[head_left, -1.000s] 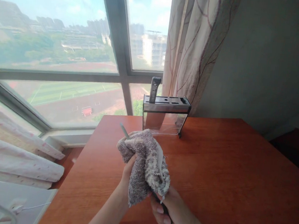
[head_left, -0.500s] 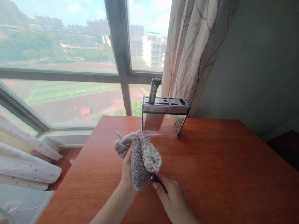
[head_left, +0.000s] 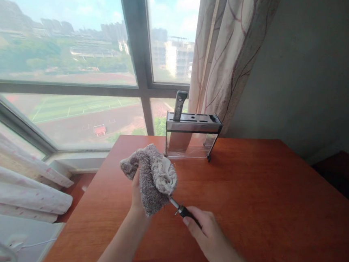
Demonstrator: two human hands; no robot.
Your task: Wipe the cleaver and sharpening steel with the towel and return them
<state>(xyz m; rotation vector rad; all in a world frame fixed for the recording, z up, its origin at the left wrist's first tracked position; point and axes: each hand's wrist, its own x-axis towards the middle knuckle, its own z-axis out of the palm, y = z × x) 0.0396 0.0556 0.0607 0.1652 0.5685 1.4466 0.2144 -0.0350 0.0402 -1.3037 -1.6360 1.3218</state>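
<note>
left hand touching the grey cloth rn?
Touching. The head view shows the left hand gripping the grey cloth, which bunches over its fingers and wraps the tool's shaft held by the right hand.

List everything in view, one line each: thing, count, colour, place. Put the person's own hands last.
cloth: 1, grey and white, fluffy, wrapped around the shaft of the held tool, above the table's near left part.
tool: 1, metal shaft with black handle, one end hidden in the cloth; what kind cannot be told.
knife holder: 1, steel top with clear front, at the table's far edge by the window.
knife: 1, grey handle, standing in the holder's left slot.
table: 1, reddish-brown wood.
curtain: 1, cream with purple branch pattern, right of the window.
window: 1, grey frame, behind the table.
left hand: 1, grip closed on the cloth.
right hand: 1, grip on the tool's black handle.
</note>
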